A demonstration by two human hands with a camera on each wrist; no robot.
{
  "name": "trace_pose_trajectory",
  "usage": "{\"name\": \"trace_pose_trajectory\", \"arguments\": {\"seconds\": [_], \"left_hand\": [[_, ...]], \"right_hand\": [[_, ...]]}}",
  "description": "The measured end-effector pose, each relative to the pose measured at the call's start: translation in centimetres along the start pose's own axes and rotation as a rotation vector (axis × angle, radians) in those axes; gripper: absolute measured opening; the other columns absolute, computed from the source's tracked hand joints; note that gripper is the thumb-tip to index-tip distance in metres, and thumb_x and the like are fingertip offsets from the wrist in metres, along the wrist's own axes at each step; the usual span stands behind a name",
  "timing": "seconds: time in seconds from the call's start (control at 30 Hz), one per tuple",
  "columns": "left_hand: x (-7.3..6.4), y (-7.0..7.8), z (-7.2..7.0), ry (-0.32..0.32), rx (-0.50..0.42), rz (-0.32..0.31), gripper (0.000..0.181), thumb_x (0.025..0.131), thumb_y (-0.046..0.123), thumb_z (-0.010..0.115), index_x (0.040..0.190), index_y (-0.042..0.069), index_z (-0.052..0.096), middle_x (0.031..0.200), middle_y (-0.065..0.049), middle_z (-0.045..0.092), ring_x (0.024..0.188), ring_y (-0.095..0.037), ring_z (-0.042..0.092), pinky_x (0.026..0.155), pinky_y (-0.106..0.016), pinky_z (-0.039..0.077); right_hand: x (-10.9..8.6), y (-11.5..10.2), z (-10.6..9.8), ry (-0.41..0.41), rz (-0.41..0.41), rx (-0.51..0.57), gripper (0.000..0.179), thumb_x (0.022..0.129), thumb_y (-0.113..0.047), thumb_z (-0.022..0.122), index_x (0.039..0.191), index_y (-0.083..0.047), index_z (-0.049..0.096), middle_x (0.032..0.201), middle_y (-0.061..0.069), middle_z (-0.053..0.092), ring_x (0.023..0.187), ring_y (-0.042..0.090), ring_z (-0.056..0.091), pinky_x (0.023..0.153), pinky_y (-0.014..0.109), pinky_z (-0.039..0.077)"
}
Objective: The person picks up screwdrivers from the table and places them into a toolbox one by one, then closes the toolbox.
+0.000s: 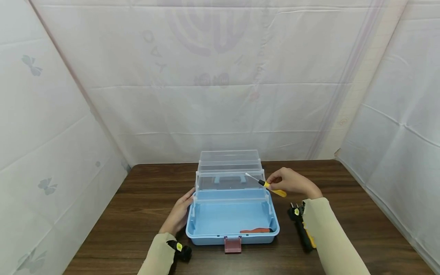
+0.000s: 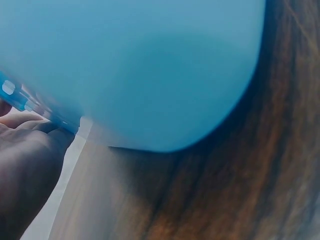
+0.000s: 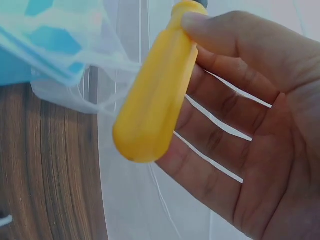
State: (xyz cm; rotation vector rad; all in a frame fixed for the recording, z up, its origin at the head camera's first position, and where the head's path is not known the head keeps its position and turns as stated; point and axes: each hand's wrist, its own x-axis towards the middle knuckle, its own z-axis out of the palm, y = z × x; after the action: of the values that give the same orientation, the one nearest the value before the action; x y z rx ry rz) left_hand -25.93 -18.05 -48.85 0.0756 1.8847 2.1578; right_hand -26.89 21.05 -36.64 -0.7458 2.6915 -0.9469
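My right hand (image 1: 290, 180) pinches a screwdriver (image 1: 280, 192) between thumb and fingers, at the yellow handle's black-collared end. Its metal shaft points up and left, over the right side of the blue toolbox (image 1: 232, 240). In the right wrist view the yellow handle (image 3: 155, 95) hangs below the thumb tip. On the toolbox's left side, my left hand (image 1: 180, 212) grips the edge near the hinged trays. The left wrist view shows the toolbox's outer wall (image 2: 165, 90), with the fingers partly hidden behind the rim. An orange-red handled tool (image 1: 256, 230) lies inside at the front right.
The clear lid (image 1: 228, 156) and trays stand raised at the toolbox's back. A reddish latch (image 1: 233, 245) hangs at its front. Right of the box, a black and yellow tool (image 1: 304, 235) lies on the brown wooden table (image 1: 151, 194), close to my right sleeve. White sheets surround the table.
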Motion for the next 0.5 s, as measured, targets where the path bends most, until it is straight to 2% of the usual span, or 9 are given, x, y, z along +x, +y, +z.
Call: {"name": "trace_pose_trajectory", "arguments": {"seconds": [0.3, 0.5], "left_hand": [[0.0, 0.0, 0.2, 0.0, 0.002, 0.005, 0.053, 0.103, 0.012, 0.032, 0.153, 0.004, 0.018, 0.16, -0.02, 0.015, 0.145, -0.038, 0.019, 0.115, -0.055, 0.022], [0.0, 0.1, 0.1, -0.003, 0.005, 0.001, 0.054, 0.103, 0.012, 0.032, 0.153, 0.004, 0.017, 0.16, -0.02, 0.014, 0.145, -0.038, 0.018, 0.115, -0.055, 0.022]], "right_hand": [[1.4, -1.4, 0.8, -0.02, -0.014, 0.006, 0.017, 0.09, -0.012, 0.065, 0.102, -0.002, 0.071, 0.09, 0.006, 0.069, 0.066, 0.015, 0.056, 0.061, 0.024, 0.054], [2.1, -2.2, 1.4, -0.016, -0.024, -0.018, 0.017, 0.089, -0.012, 0.066, 0.102, -0.003, 0.072, 0.091, 0.005, 0.07, 0.073, 0.014, 0.059, 0.066, 0.025, 0.056]]}}
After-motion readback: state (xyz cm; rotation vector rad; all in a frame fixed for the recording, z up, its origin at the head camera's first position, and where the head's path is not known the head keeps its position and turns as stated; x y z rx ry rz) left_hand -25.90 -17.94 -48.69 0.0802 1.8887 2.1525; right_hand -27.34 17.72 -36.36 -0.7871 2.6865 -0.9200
